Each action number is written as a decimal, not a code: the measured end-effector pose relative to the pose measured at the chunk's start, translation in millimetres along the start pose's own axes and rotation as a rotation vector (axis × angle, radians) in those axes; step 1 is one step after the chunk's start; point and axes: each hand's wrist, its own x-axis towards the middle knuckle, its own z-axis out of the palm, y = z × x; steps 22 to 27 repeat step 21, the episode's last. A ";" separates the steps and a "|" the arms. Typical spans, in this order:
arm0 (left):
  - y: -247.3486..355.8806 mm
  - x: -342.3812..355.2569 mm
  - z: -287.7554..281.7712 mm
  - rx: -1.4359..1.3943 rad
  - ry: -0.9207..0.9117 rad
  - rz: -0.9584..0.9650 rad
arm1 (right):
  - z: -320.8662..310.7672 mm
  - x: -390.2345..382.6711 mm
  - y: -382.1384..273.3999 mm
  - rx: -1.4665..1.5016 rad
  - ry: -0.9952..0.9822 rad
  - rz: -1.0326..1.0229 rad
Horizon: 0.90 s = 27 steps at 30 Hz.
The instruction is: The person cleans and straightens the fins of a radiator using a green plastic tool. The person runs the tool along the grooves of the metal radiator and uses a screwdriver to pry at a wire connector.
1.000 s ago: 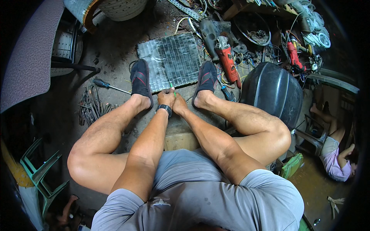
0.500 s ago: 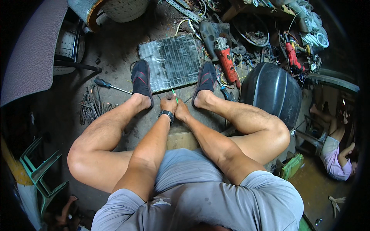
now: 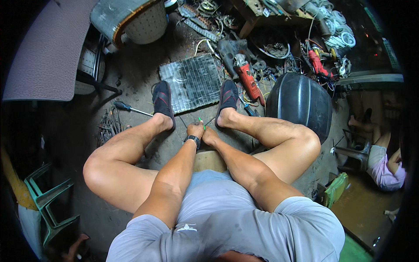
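Observation:
My left hand (image 3: 196,129), with a dark watch on its wrist, is closed around a thin bright green strand (image 3: 200,119) that sticks up past the fingers. My right hand (image 3: 211,136) is pressed against it, its fingers closed; what they grip is mostly hidden. Thin dark cords run out on both sides of the hands along the floor. Just beyond, a grey ribbed panel (image 3: 190,83) lies flat between my feet, apart from both hands.
A screwdriver (image 3: 122,105) and a heap of dark strands (image 3: 109,126) lie left. Right of the panel are a red angle grinder (image 3: 251,81), a black rounded shell (image 3: 297,105) and a red power tool (image 3: 317,64). A person (image 3: 386,168) is at far right.
The view has shifted, so the panel and feet sit lower. My hands stay together, drawn slightly closer to my body, with the green strand still between them.

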 end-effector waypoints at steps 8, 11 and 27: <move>34.7 9.4 -46.7 -0.143 -0.209 0.196 | -45.5 -45.0 -59.3 0.296 0.069 0.016; 60.2 18.2 -83.4 -0.063 -0.268 0.347 | -60.8 -38.9 -58.5 0.427 0.117 0.024; 222.3 -117.6 -311.6 0.398 0.284 1.098 | -217.7 -52.1 -63.2 0.689 0.239 -0.212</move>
